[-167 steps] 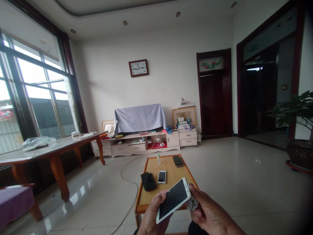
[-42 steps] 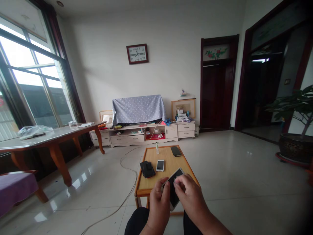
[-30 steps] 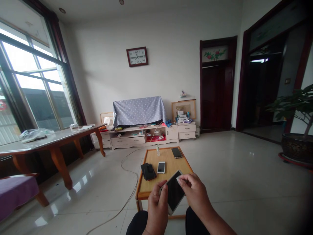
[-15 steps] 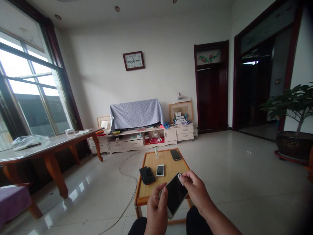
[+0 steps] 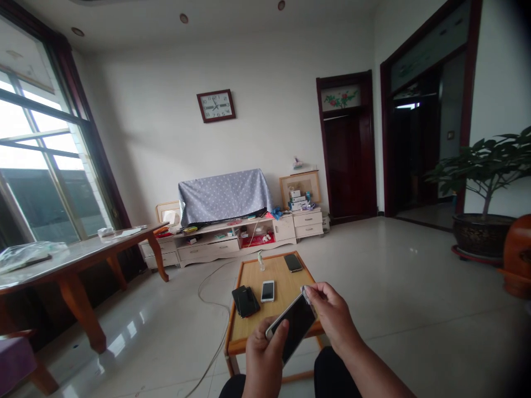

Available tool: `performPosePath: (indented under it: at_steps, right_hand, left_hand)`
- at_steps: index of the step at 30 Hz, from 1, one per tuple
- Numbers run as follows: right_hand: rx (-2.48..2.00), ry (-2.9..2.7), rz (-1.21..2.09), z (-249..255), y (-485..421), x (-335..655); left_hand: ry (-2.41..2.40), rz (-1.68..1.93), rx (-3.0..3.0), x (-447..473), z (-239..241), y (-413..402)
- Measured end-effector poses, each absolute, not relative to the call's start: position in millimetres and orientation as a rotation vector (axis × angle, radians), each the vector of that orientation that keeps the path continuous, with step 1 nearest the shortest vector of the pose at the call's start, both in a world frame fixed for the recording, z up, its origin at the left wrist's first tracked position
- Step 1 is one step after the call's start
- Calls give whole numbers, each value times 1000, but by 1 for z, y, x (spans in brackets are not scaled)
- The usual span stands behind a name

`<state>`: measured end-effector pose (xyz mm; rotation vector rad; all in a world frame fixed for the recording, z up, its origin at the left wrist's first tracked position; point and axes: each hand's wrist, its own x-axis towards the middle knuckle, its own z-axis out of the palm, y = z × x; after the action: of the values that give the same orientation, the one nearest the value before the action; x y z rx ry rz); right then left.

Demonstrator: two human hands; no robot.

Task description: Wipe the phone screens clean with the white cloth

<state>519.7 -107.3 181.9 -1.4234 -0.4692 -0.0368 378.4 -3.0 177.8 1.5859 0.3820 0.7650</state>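
My left hand is closed round the lower left side of a smartphone with a dark screen and a pale frame, its thumb lying over the front. The phone is tilted above the near end of a small wooden table. At the phone's upper corner, my right hand pinches a small whitish cloth or tissue against the edge. On the table lie a white phone, dark phones or cases partly stacked, and another dark phone. A small clear bottle stands near the far edge.
A cable runs over the floor left of the small table. A long table stands by the window. Ahead is a white TV cabinet with a cloth-covered object. A potted plant stands at the right.
The camera view has turned slightly to the right. The phone is tilted further over in my left hand, and my right hand stays at its upper corner with the whitish piece.
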Motion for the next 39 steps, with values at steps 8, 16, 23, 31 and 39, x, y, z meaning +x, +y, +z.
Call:
performPosePath:
  at_steps: [8, 16, 23, 31, 39]
  right_hand:
    - [-1487, -730, 63, 193, -107, 470]
    - [-1517, -680, 0, 189, -105, 503]
    - [-1568, -741, -9, 184, -104, 486]
    - [-1568, -645, -10, 187, -109, 507]
    - [-1581, -955, 39, 195, -119, 478]
  left_hand:
    - [250, 1201, 2452, 375, 185, -4]
    - [217, 1392, 2449, 372, 183, -6]
    - [187, 1308, 2480, 373, 179, -2]
    - [172, 1237, 2450, 368, 186, -2]
    - [245, 931, 2362, 371, 190, 3]
